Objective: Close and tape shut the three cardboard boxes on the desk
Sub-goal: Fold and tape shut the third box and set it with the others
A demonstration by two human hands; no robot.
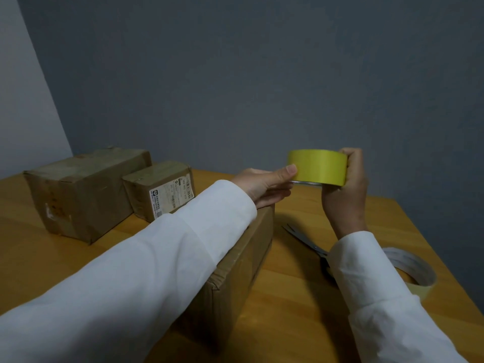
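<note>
A: What is in your grip?

B: Your right hand (345,184) grips the yellow tape roll (317,166) above the desk (301,297). Your left hand (264,184) pinches its other side.

A: And the boxes?

B: One box (243,263) lies just below your left hand. Two more boxes (83,189) stand left of your grip, flaps down. The scissors (306,239) lie below the roll.

We note 2 boxes (86,195) (159,189) side by side at desk (301,297) rear-left, 3rd box (235,271) in front, scissors (303,239) & tape roll (411,271) to its right.
</note>
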